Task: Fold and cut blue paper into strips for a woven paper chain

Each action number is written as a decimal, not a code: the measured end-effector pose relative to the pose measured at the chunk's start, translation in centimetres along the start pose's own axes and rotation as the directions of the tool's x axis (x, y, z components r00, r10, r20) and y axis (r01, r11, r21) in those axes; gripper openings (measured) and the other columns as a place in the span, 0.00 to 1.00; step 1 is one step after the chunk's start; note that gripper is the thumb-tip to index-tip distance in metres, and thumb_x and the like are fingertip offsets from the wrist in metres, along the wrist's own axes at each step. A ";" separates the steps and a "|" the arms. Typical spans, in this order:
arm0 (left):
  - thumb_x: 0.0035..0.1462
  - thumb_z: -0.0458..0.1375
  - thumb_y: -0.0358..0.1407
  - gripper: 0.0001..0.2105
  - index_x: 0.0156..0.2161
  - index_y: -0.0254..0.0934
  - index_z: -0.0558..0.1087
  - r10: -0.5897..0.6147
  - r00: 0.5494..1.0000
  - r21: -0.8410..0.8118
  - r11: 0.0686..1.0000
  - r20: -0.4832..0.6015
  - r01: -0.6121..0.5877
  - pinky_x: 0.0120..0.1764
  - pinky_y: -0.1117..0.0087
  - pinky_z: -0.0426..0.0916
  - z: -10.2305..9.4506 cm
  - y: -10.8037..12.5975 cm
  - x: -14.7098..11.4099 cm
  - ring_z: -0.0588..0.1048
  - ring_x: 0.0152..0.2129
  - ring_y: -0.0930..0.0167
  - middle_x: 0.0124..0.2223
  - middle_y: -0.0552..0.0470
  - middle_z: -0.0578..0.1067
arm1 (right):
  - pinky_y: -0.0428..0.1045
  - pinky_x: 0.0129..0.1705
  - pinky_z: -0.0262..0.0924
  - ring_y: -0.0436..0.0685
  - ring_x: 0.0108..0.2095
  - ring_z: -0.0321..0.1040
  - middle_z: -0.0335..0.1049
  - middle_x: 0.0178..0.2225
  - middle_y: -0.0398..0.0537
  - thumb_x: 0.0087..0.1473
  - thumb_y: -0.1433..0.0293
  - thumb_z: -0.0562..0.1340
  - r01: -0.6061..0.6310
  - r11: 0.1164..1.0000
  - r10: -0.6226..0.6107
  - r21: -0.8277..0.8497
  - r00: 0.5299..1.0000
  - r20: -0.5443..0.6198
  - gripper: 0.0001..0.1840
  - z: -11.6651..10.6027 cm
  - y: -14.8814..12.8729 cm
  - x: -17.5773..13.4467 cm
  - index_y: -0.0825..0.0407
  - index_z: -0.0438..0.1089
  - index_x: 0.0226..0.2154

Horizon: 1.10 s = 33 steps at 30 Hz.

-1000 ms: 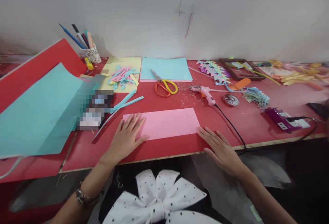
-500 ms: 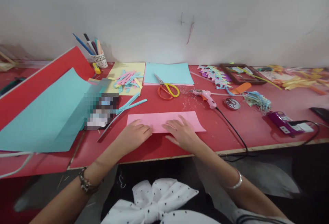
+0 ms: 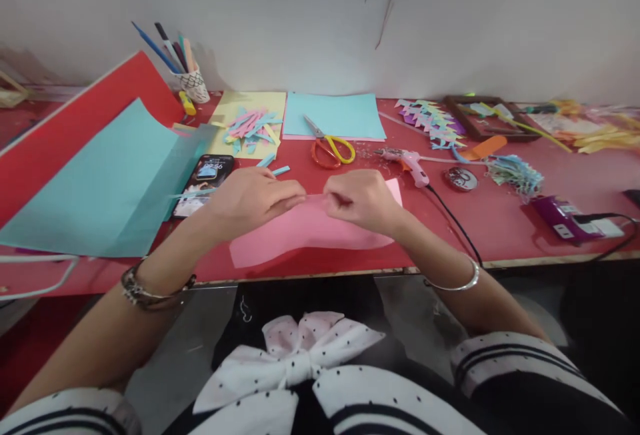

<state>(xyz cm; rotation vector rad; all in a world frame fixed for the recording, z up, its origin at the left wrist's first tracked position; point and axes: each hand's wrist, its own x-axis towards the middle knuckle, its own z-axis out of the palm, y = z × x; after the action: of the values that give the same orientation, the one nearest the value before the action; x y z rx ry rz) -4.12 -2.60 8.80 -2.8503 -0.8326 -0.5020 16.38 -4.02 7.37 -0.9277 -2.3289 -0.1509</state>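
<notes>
A pink sheet of paper [image 3: 310,226] is held up off the red table, its upper edge pinched between both hands and its lower part hanging toward me. My left hand [image 3: 255,196] is closed on that edge, thumb and fingertips together. Close beside it, my right hand [image 3: 363,200] grips the same edge with curled fingers. Just beyond the hands lie scissors [image 3: 333,150] with one red and one yellow handle. To their right rests a pink glue gun [image 3: 410,165] with a black cord.
Left are a phone [image 3: 215,172], a large teal sheet [image 3: 95,188] and a pen cup [image 3: 193,85]. Paper strips [image 3: 253,127] lie on a yellow sheet, beside a light blue sheet [image 3: 335,112]. Right are a round tin [image 3: 460,178], a wooden tray [image 3: 480,130] and a purple power box [image 3: 567,220].
Both hands, flat on the pink paper before, have closed on its edge and lifted it from the table. The view has tilted down a little.
</notes>
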 end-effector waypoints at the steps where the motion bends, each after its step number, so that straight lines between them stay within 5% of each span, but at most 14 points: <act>1: 0.62 0.34 0.44 0.25 0.30 0.38 0.72 -0.026 0.999 -0.045 0.999 0.029 0.027 0.26 0.73 0.58 -0.1 -0.2 -0.2 0.68 0.19 0.73 0.23 0.54 0.73 | 0.42 0.21 0.41 0.45 0.16 0.46 0.50 0.13 0.37 0.38 0.76 0.48 -0.020 0.999 0.020 0.035 1.000 0.011 0.07 -0.3 0.4 -0.3 0.52 0.56 0.15; 5: 0.61 0.36 0.45 0.25 0.29 0.37 0.72 -0.089 0.988 -0.185 0.976 0.126 0.112 0.25 0.75 0.58 -0.4 -0.9 -1.2 0.69 0.21 0.74 0.25 0.54 0.75 | 0.41 0.19 0.41 0.44 0.15 0.43 0.48 0.12 0.36 0.36 0.76 0.48 -0.077 0.992 0.073 0.103 0.996 0.043 0.06 -1.7 1.8 -1.7 0.52 0.53 0.14; 13: 0.60 0.39 0.48 0.26 0.28 0.34 0.72 -0.162 0.982 -0.229 0.956 0.100 0.181 0.25 0.80 0.59 -1.0 -2.6 -4.9 0.70 0.22 0.78 0.26 0.56 0.76 | 0.44 0.20 0.43 0.45 0.15 0.46 0.50 0.12 0.38 0.40 0.74 0.49 -0.260 0.965 0.254 0.029 0.958 0.137 0.08 -3.5 5.0 -6.3 0.51 0.53 0.14; 17: 0.59 0.40 0.49 0.25 0.28 0.34 0.72 -0.237 0.970 -0.188 0.952 0.051 0.242 0.24 0.80 0.60 -0.5 -2.7 -5.3 0.71 0.21 0.77 0.25 0.56 0.76 | 0.45 0.22 0.47 0.48 0.17 0.53 0.57 0.14 0.41 0.44 0.73 0.50 -0.421 0.901 0.422 -0.104 0.907 -0.010 0.09 -3.9 6.3 -6.7 0.51 0.57 0.17; 20: 0.60 0.40 0.47 0.24 0.30 0.34 0.73 -0.152 0.985 -0.188 0.968 0.086 0.166 0.27 0.78 0.61 0.2 -2.3 -3.8 0.72 0.24 0.76 0.28 0.54 0.77 | 0.49 0.36 0.55 0.55 0.31 0.64 0.69 0.28 0.47 0.51 0.68 0.51 -0.291 0.950 0.296 -0.115 0.955 0.025 0.09 -3.3 4.4 -4.5 0.51 0.65 0.28; 24: 0.59 0.41 0.46 0.22 0.29 0.37 0.73 -0.118 0.990 -0.244 0.961 0.076 0.133 0.23 0.76 0.59 0.6 -2.2 -2.0 0.71 0.21 0.75 0.25 0.55 0.75 | 0.56 0.50 0.46 0.58 0.43 0.62 0.69 0.41 0.50 0.53 0.64 0.53 -0.094 0.992 0.111 -0.086 0.970 0.217 0.15 -1.6 1.0 -1.6 0.52 0.65 0.41; 28: 0.58 0.43 0.43 0.19 0.28 0.37 0.72 -0.177 0.978 -0.216 0.956 0.114 0.198 0.24 0.76 0.58 0.6 -1.9 -1.4 0.71 0.21 0.74 0.25 0.55 0.75 | 0.48 0.37 0.51 0.53 0.30 0.63 0.69 0.27 0.45 0.56 0.67 0.50 -0.174 0.984 0.175 -0.037 0.907 0.384 0.13 -0.4 0.1 -0.5 0.54 0.68 0.30; 33: 0.58 0.43 0.36 0.14 0.30 0.34 0.70 -0.075 0.997 0.026 0.997 0.011 0.074 0.23 0.74 0.55 1.6 0.2 -0.2 0.71 0.22 0.73 0.26 0.52 0.74 | 0.43 0.26 0.45 0.48 0.23 0.58 0.65 0.22 0.42 0.55 0.69 0.51 -0.264 0.958 0.198 0.111 0.891 0.408 0.12 0.5 -0.3 0.6 0.55 0.67 0.27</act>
<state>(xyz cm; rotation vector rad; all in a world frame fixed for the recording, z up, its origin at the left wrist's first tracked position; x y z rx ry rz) -3.67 -2.54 7.27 -2.8101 -0.9434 -0.4796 15.64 -3.72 7.39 -1.2332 -2.5136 0.3556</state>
